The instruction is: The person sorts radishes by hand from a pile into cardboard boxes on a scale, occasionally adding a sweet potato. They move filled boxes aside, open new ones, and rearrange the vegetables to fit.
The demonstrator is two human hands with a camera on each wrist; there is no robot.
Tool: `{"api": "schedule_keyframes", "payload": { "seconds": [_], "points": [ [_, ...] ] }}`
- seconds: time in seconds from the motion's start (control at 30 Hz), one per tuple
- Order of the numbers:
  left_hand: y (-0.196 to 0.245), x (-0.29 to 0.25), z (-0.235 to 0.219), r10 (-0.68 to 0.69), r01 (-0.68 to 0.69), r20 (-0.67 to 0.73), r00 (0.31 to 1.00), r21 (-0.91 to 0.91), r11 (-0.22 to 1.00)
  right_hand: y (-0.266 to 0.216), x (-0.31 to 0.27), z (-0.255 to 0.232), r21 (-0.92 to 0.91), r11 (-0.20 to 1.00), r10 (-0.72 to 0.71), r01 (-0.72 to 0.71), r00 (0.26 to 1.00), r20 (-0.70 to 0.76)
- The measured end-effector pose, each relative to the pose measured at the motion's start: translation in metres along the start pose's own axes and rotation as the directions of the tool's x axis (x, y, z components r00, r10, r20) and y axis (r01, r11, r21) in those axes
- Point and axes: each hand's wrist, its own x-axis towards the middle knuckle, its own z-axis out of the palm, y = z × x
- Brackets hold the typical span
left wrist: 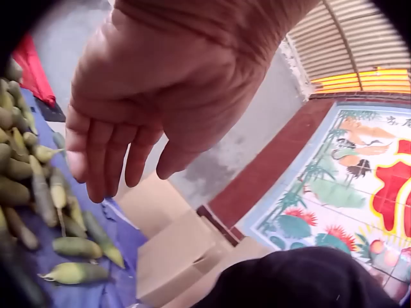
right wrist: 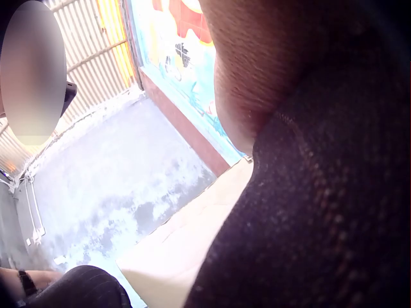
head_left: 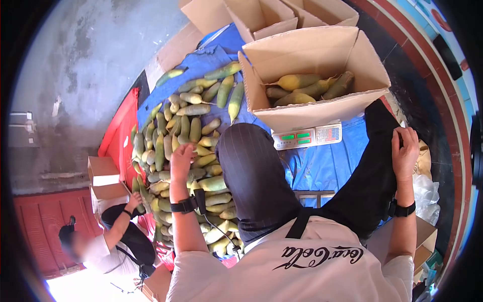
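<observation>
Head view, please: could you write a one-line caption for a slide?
Left hand reaches with relaxed fingers over a pile of green-yellow gourds; right hand rests on the knee.

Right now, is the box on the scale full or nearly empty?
Nearly empty: the cardboard box holds only a few yellowish fruits along its bottom, flaps open.
</observation>
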Motion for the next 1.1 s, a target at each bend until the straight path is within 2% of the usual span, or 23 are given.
{"api": "schedule_keyframes", "payload": {
  "seconds": [0.03,0.1,0.13,0.2,0.23,0.3,0.33,0.4,0.43,0.53,0.57,0.67,0.7,0.77,0.9,0.97,1.0,1.07,1.1],
  "points": [
    [-0.023,-0.001,-0.002,-0.014,0.014,-0.004,1.000,-0.003,1.000,-0.001,0.001,0.000,-0.016,1.000,0.002,-0.002,1.000,0.005],
    [-0.073,0.001,0.000,-0.117,0.114,0.016,0.993,0.135,0.984,-0.002,0.000,0.001,-0.015,1.000,0.000,0.000,1.000,0.023],
    [-0.099,0.003,0.004,-0.124,0.122,0.015,0.992,0.130,0.984,-0.002,0.000,0.002,-0.026,1.000,0.004,-0.003,1.000,0.027],
    [-0.148,0.008,0.015,-0.071,0.045,0.059,0.996,0.360,0.932,-0.002,0.001,0.003,-0.040,0.999,0.001,0.001,0.999,0.035],
    [-0.167,0.008,0.022,-0.077,0.050,0.060,0.995,0.356,0.933,-0.003,0.002,0.003,-0.053,0.999,-0.010,0.012,0.999,0.040],
    [-0.196,0.008,0.041,0.077,-0.172,0.184,0.980,0.581,0.796,-0.006,0.003,0.004,-0.071,0.997,-0.022,0.025,0.999,0.048],
    [-0.206,0.009,0.052,0.075,-0.172,0.187,0.979,0.578,0.797,-0.007,0.004,0.004,-0.076,0.996,-0.032,0.035,0.998,0.046],
    [-0.218,0.009,0.076,-0.129,-0.087,0.208,0.970,0.785,0.613,-0.009,0.005,0.004,-0.087,0.995,-0.042,0.046,0.998,0.047],
    [-0.215,0.004,0.084,-0.129,-0.090,0.213,0.968,0.783,0.616,-0.010,0.005,0.004,-0.090,0.995,-0.030,0.035,0.998,0.052],
    [-0.184,-0.014,0.103,-0.267,-0.021,0.217,0.939,0.811,0.585,-0.010,0.005,0.004,-0.105,0.994,-0.018,0.024,0.998,0.057],
    [-0.194,-0.012,0.108,-0.265,-0.029,0.227,0.937,0.808,0.589,-0.010,0.005,0.004,-0.109,0.994,-0.017,0.023,0.998,0.061],
    [-0.230,-0.012,0.119,-0.106,-0.126,0.203,0.974,0.863,0.490,-0.011,0.006,0.004,-0.117,0.993,-0.010,0.018,0.998,0.064],
    [-0.233,-0.011,0.122,-0.104,-0.132,0.209,0.972,0.860,0.492,-0.011,0.006,0.004,-0.124,0.992,-0.009,0.017,0.998,0.064],
    [-0.229,-0.012,0.122,-0.146,-0.169,0.232,0.962,0.920,0.354,-0.012,0.007,0.005,-0.135,0.990,-0.021,0.029,0.998,0.059],
    [-0.222,-0.008,0.122,-0.165,-0.127,0.196,0.967,0.926,0.356,-0.015,0.010,0.005,-0.153,0.988,-0.017,0.030,0.996,0.086],
    [-0.222,-0.004,0.122,-0.250,-0.141,0.217,0.944,0.947,0.287,-0.018,0.011,0.005,-0.159,0.986,-0.027,0.040,0.996,0.080],
    [-0.221,-0.002,0.121,-0.247,-0.144,0.218,0.944,0.947,0.287,-0.018,0.012,0.006,-0.161,0.986,-0.026,0.038,0.997,0.077],
    [-0.224,0.000,0.117,-0.109,-0.274,0.308,0.945,0.929,0.251,-0.018,0.012,0.006,-0.157,0.987,-0.015,0.028,0.996,0.083],
    [-0.223,0.007,0.114,-0.105,-0.275,0.307,0.946,0.930,0.245,-0.019,0.013,0.007,-0.155,0.988,-0.009,0.021,0.997,0.078]
  ]
}}
